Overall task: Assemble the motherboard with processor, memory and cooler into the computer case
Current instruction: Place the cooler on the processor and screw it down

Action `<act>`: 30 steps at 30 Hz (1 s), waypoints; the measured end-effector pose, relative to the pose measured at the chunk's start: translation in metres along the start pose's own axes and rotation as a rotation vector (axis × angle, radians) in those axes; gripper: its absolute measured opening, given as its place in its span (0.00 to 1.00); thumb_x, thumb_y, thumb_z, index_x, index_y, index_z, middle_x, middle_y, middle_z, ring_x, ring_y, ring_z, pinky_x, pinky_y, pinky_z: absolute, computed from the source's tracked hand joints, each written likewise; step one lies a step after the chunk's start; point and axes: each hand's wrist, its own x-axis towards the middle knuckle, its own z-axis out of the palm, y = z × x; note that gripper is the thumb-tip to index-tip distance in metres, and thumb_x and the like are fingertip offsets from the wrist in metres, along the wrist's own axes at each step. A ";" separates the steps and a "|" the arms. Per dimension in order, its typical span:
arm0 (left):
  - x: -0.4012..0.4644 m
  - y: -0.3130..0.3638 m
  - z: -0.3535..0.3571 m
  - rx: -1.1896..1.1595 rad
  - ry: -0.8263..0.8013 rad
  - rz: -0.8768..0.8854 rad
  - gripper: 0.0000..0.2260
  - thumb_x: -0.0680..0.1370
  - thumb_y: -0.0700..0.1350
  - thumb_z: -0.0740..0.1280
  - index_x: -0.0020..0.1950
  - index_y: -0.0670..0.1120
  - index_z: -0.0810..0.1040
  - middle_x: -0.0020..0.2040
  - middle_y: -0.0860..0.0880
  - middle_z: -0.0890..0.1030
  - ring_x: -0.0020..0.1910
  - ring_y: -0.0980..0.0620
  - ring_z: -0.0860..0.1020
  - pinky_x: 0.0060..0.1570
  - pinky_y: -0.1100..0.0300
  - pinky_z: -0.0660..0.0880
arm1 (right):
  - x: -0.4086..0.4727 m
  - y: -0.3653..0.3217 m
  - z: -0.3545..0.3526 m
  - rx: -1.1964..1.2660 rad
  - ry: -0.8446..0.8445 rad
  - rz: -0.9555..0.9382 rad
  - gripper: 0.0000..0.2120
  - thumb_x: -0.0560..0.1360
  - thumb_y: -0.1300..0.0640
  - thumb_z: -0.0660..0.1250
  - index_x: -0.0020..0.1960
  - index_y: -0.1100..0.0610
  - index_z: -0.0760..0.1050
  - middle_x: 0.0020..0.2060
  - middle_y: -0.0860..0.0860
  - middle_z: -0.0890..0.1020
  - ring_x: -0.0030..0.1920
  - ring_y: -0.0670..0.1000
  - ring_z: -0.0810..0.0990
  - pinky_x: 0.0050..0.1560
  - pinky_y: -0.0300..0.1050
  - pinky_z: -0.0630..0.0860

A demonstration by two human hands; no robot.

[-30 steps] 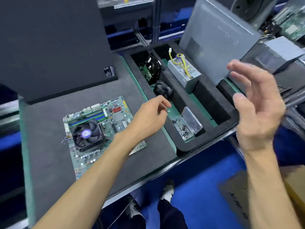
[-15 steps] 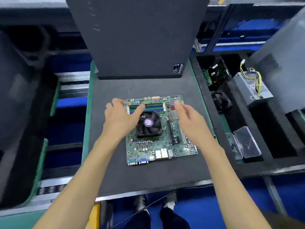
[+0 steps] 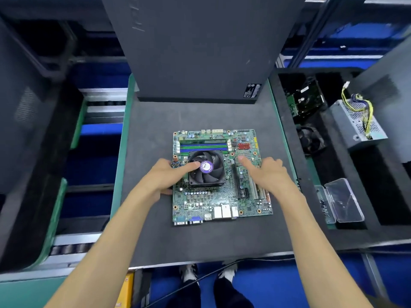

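Note:
The green motherboard (image 3: pixel 222 196) lies flat on a grey foam mat (image 3: pixel 151 130). It carries a black cooler fan (image 3: pixel 206 170) with a purple hub and memory sticks (image 3: pixel 203 146) in blue and green slots. My left hand (image 3: pixel 164 176) grips the board's left edge, with the thumb on the cooler. My right hand (image 3: pixel 269 172) holds the right edge, its thumb lying on the board and its fingers over the rim. The black computer case (image 3: pixel 200 52) stands upright behind the mat.
A black foam tray (image 3: pixel 287 152) at the right holds a hard drive (image 3: pixel 309 101), a power supply (image 3: pixel 355 123) with yellow wires, a small fan (image 3: pixel 311 138) and a clear screw box (image 3: pixel 342 203). A grey panel (image 3: pixel 389 70) leans at the far right. Conveyor rollers (image 3: pixel 71 247) lie at the left.
Both hands came from over the right tray to the motherboard. They then slid along its sides toward me and closed on its edges. My view swung to centre on the board.

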 end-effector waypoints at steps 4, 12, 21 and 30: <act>0.005 -0.001 -0.003 -0.070 -0.050 -0.022 0.46 0.53 0.68 0.80 0.63 0.44 0.77 0.46 0.48 0.76 0.57 0.47 0.80 0.51 0.45 0.82 | 0.014 0.009 0.003 0.151 0.042 0.004 0.32 0.75 0.25 0.56 0.39 0.56 0.63 0.46 0.58 0.70 0.47 0.56 0.69 0.42 0.48 0.67; -0.002 0.010 -0.004 -0.081 -0.155 -0.057 0.32 0.60 0.60 0.81 0.57 0.43 0.81 0.49 0.46 0.83 0.46 0.49 0.81 0.46 0.50 0.83 | 0.022 0.014 0.005 0.311 0.138 0.035 0.27 0.77 0.28 0.56 0.42 0.52 0.59 0.42 0.55 0.67 0.43 0.54 0.67 0.33 0.46 0.61; -0.016 0.072 0.059 0.033 -0.287 0.079 0.39 0.55 0.67 0.80 0.57 0.44 0.83 0.54 0.43 0.85 0.55 0.49 0.84 0.45 0.51 0.83 | 0.019 0.070 -0.062 0.453 0.307 0.130 0.41 0.77 0.30 0.58 0.72 0.64 0.62 0.69 0.64 0.69 0.69 0.64 0.68 0.67 0.60 0.69; -0.024 0.117 0.173 0.094 -0.404 0.087 0.39 0.56 0.67 0.79 0.56 0.40 0.83 0.53 0.46 0.84 0.42 0.54 0.81 0.39 0.55 0.82 | 0.034 0.161 -0.121 0.409 0.358 0.257 0.42 0.79 0.30 0.56 0.74 0.66 0.60 0.71 0.62 0.68 0.73 0.61 0.59 0.64 0.58 0.66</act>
